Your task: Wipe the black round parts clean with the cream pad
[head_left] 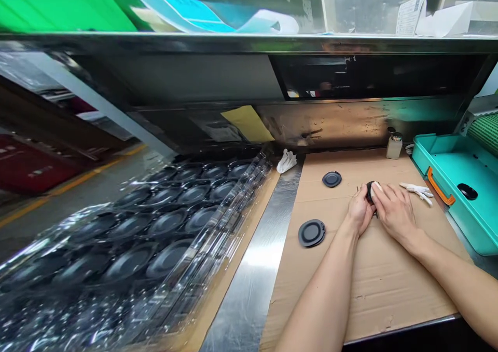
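Observation:
Over the cardboard sheet (389,284), my left hand (360,213) is closed around a small black part (369,191), mostly hidden by the fingers. My right hand (396,213) presses against the same part with a small white cloth (376,187) under its fingertips; only a bit of the cloth shows. To the left lie two flat, round black covers, a smaller one (332,179) farther back and a larger one (312,232) nearer. A crumpled white glove or cloth (418,191) rests just right of my right hand.
A clear plastic tray (233,212) with rows of black round parts fills the left. At right stands a teal bin (476,227) with an orange handle (439,187) and a black part (467,191) inside. A small bottle (394,147) and white tissue (287,162) sit toward the back.

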Tool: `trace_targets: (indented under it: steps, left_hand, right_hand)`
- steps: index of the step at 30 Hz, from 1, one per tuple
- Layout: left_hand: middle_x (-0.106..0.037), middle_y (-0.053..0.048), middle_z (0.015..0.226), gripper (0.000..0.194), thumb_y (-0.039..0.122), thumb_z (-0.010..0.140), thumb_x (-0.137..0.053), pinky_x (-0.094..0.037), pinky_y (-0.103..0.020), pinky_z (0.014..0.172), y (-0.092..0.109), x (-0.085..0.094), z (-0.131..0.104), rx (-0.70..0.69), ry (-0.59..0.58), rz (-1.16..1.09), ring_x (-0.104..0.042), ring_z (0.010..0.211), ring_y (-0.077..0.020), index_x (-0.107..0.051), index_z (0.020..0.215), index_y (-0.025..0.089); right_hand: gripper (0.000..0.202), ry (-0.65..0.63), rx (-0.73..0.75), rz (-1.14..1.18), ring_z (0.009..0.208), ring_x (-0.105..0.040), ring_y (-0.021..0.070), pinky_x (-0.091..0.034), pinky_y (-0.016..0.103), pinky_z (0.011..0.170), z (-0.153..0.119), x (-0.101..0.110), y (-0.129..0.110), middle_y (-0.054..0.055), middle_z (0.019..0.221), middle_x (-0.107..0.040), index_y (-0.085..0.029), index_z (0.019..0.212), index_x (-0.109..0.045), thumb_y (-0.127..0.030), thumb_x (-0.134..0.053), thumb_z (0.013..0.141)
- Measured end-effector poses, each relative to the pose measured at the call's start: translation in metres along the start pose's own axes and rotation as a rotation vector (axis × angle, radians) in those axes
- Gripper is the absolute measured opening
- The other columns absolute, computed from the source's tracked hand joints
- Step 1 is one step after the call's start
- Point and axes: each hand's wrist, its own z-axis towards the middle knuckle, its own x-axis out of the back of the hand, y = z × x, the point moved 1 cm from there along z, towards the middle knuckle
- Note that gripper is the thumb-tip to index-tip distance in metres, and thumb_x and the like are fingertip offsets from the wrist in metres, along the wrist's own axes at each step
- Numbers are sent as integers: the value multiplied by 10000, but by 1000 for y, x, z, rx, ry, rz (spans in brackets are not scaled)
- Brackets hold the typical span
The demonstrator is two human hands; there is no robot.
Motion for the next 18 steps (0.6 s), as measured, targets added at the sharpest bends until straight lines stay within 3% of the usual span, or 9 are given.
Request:
trace_targets:
  steps: [5, 8, 12, 16, 18]
  left_hand:
    - [-735, -155, 1176, 340, 321, 1047, -433, -477, -435, 1095, -3, -1, -2, -5, -26, 50, -639, 1231, -246, -712, 1061, 128]
    - [-735, -144, 1185, 346, 322, 1050, -422, -457, -402, 1119, -4, -2, -3, -13, -28, 45, -619, 1261, -227, -714, 1027, 137]
    - [-734, -154, 1180, 375, 348, 1055, -410, -452, -420, 1121, -6, -3, -3, 16, -33, 76, -618, 1262, -239, -710, 1044, 123]
    - [-733, -147, 1193, 330, 353, 1033, -475, -463, -399, 1110, -7, -2, -3, 8, -61, 54, -620, 1259, -241, -717, 1076, 132]
    - [-740, -146, 1175, 333, 360, 1032, -477, -483, -418, 1092, -8, -1, -2, 36, -62, 69, -628, 1247, -246, -717, 1091, 137]
  right_hand:
    - [423, 38, -119, 21, 1370, -483, 281, -336, 458, 1077, -1, 0, 1, 61, 1452, -594, -266, 1438, -567, -370, -360, 1085]
    - [423, 6, -38, 45, 1391, -474, 263, -317, 449, 1108, -2, 0, -2, 51, 1482, -566, -285, 1455, -549, -364, -356, 1087]
    - [421, 55, -126, 43, 1383, -482, 269, -337, 461, 1096, -1, 3, -2, 58, 1474, -573, -284, 1440, -562, -377, -356, 1085]
    - [425, 27, -45, 62, 1383, -480, 266, -316, 467, 1124, 0, 7, -5, 73, 1487, -559, -281, 1450, -555, -357, -364, 1078]
    - [422, 44, -82, 66, 1367, -496, 278, -332, 484, 1111, 0, 9, -6, 77, 1467, -578, -281, 1433, -573, -367, -367, 1075]
